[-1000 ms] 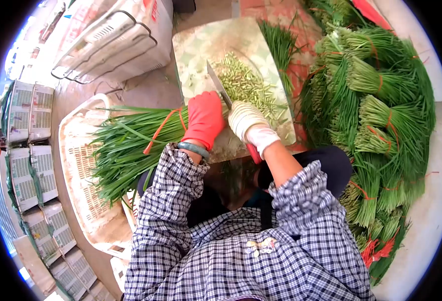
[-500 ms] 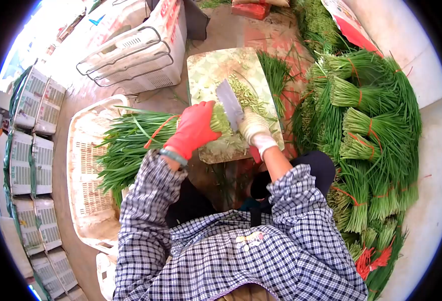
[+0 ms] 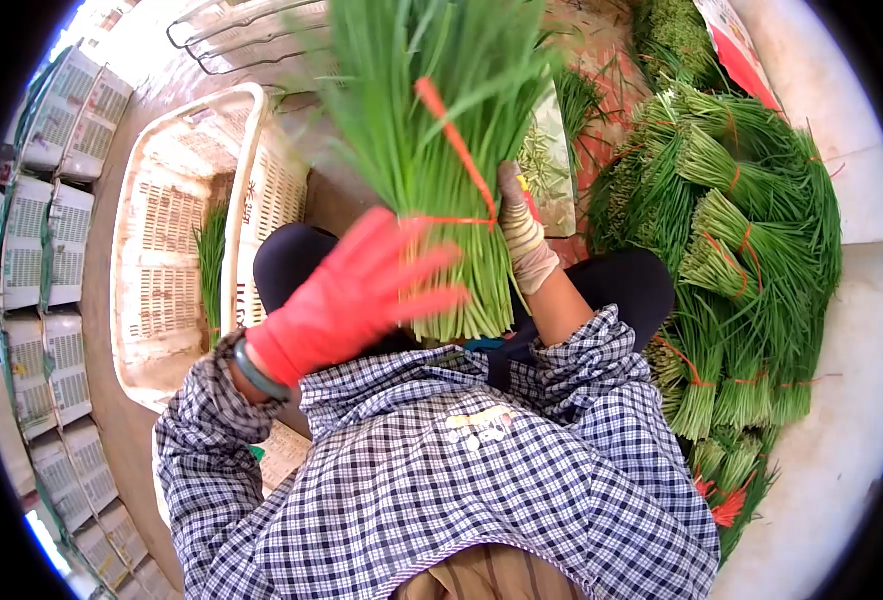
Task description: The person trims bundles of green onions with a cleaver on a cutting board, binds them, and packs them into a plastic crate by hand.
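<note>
left hand: grip wide, gloved fingers spread and blurred before the green bundle; contact cannot be told. right hand: at the bundle's right side, some fingers hidden behind it; how far closed, cannot tell. bundle raised above the lap, stem ends toward the body, leaves pointing away, orange band around it. to the left, basket with some greens inside. beyond the right hand, board, partly hidden, bearing chopped bits. right side: heap of tied bundles. farther off: wire-handled crate, partly hidden behind leaves.
</note>
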`<action>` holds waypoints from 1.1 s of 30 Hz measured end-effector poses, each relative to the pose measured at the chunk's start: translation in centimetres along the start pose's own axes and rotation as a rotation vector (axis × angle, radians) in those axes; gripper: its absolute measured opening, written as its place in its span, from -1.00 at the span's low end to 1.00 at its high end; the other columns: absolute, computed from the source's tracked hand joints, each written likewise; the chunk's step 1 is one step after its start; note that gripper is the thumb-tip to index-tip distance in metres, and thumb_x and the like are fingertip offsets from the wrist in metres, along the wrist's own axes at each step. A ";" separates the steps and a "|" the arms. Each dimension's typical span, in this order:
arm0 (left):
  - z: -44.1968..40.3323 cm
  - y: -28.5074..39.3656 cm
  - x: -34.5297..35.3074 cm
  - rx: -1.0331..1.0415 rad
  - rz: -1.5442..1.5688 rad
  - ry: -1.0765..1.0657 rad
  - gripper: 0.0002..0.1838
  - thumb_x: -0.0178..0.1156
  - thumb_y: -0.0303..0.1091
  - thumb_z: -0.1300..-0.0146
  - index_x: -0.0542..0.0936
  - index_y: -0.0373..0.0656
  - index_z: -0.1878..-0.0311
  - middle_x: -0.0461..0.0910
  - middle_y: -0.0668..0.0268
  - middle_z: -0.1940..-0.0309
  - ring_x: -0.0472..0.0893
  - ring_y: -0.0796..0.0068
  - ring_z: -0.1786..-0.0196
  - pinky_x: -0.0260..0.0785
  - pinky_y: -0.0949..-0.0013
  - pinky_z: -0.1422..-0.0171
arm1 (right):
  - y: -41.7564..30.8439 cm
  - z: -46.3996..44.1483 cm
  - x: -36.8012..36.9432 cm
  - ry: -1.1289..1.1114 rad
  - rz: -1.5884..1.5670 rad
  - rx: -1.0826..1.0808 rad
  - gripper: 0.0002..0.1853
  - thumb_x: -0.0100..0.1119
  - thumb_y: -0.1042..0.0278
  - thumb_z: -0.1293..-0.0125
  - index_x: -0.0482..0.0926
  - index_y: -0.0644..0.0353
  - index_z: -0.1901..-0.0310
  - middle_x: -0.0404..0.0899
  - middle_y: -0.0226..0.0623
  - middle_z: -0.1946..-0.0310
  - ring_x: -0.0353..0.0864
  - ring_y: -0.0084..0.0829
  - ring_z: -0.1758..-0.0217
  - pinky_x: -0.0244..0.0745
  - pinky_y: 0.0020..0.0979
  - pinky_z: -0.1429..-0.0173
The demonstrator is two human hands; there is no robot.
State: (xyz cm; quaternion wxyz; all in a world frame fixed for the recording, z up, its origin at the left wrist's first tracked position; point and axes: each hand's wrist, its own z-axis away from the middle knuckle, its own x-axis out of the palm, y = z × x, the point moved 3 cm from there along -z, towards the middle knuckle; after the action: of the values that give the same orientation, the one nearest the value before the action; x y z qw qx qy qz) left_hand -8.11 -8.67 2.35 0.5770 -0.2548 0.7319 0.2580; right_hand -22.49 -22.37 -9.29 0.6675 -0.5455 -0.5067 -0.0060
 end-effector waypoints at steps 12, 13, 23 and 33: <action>1.5 -3.4 8.1 -0.646 2.018 0.647 -0.44 0.01 -0.06 -0.51 0.37 -0.29 -0.36 0.55 0.24 -0.21 0.55 0.44 -0.18 0.37 0.34 -0.32 | -0.7 -2.0 0.2 0.047 0.059 0.107 0.05 0.02 -0.50 -0.24 0.11 0.25 -0.49 0.26 -0.10 -0.43 0.33 -0.15 -0.44 0.22 -0.21 -0.51; 0.8 -2.9 7.3 -0.631 2.249 0.736 -0.49 0.03 -0.07 -0.50 0.44 -0.29 -0.30 0.59 0.24 -0.15 0.60 0.44 -0.13 0.42 0.36 -0.28 | -1.2 -2.5 0.8 0.037 0.093 0.111 0.06 0.01 -0.51 -0.24 0.11 0.26 -0.49 0.27 -0.09 -0.43 0.33 -0.15 -0.44 0.22 -0.21 -0.51; 8.9 -6.3 -0.8 -0.477 2.472 1.161 -0.49 0.19 -0.06 -0.39 0.51 -0.24 -0.23 0.66 0.18 -0.06 0.69 0.34 0.00 0.55 0.28 -0.19 | 0.7 -8.0 12.1 -0.236 0.445 0.271 0.15 -0.15 -0.64 -0.23 0.15 0.39 -0.46 0.28 -0.09 -0.42 0.32 -0.17 -0.44 0.14 -0.25 -0.52; 34.3 -18.3 -4.4 -1.053 1.361 1.163 -0.47 0.27 -0.09 -0.32 0.53 -0.27 -0.21 0.67 0.11 -0.04 0.70 0.32 0.00 0.56 0.26 -0.19 | 3.8 -7.1 4.9 -0.144 0.807 0.479 0.00 -0.39 -0.56 -0.37 0.09 0.21 -0.52 0.21 -0.02 -0.47 0.14 -0.10 -0.55 -0.12 -0.08 -0.58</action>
State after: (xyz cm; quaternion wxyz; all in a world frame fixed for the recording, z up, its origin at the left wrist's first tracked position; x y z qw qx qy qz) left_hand 29.51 1.25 -1.82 -0.3170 -0.0925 0.6810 0.6536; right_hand -13.20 -23.43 -7.92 0.6869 -0.5285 -0.2863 0.4085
